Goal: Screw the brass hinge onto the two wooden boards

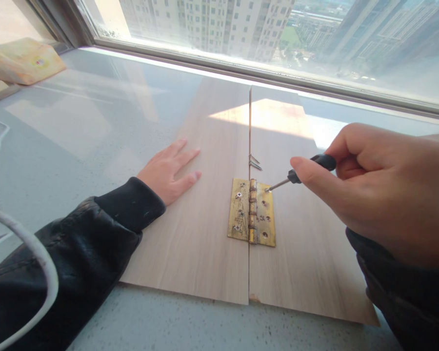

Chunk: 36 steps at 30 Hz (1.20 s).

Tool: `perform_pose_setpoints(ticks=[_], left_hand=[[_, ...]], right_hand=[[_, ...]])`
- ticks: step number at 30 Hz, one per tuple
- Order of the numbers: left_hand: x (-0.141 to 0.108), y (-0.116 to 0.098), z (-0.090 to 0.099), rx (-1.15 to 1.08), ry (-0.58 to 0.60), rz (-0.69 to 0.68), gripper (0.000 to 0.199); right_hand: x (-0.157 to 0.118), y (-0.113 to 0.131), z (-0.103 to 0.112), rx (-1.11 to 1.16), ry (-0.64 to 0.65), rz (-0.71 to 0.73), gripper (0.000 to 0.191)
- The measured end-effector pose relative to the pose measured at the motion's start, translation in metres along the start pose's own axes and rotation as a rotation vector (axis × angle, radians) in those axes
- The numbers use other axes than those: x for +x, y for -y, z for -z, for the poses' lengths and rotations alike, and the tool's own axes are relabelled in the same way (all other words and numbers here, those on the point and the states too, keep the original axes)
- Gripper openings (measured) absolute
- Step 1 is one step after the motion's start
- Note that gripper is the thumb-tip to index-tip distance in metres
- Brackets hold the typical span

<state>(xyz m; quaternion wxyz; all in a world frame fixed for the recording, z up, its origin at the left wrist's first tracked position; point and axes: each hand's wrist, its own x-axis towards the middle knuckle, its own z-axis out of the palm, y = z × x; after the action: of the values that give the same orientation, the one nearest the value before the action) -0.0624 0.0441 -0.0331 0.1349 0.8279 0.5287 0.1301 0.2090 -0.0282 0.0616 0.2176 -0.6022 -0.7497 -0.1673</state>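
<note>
A worn brass hinge [233,209] lies opened flat across the seam between a left wooden board [197,253] and a right wooden board [307,263]. Screw heads show in its left leaf; the right leaf has several holes. My right hand [391,180] grips a screwdriver [294,175] by its black handle, the tip at the top hole of the right leaf. Whether a screw sits under the tip is hard to make out. Flat on the left board, fingers spread, rests my left hand [173,170]. A few loose screws [255,163] lie by the seam above the hinge.
Both boards lie on a speckled pale sill [161,321] beside a window [241,29]. A yellowish packet [25,61] is at the far left. A white cable [46,263] loops over my left sleeve. The right board has a chipped corner at the seam.
</note>
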Motion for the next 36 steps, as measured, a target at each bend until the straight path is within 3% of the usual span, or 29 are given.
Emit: perform_pose_setpoints(ticks=[9,15,20,27,36], left_hand=[[-0.001,0.001,-0.001,-0.009,-0.019,-0.002,0.063],[0.000,0.003,-0.005,-0.003,-0.056,-0.017,0.063],[0.000,0.002,-0.004,-0.011,-0.045,-0.019,0.063],[0.000,0.002,-0.004,-0.003,-0.048,-0.020,0.063],[-0.001,-0.002,0.000,-0.016,-0.013,-0.001,0.063]], right_hand=[[0.005,-0.011,0.001,0.177,0.098,0.127,0.028],[0.003,-0.033,0.008,0.263,0.259,0.250,0.023],[0.002,-0.043,0.008,0.224,0.209,0.265,0.024],[0.008,-0.032,0.005,0.061,0.148,0.409,0.026],[0.003,-0.017,0.000,0.025,0.070,0.317,0.028]])
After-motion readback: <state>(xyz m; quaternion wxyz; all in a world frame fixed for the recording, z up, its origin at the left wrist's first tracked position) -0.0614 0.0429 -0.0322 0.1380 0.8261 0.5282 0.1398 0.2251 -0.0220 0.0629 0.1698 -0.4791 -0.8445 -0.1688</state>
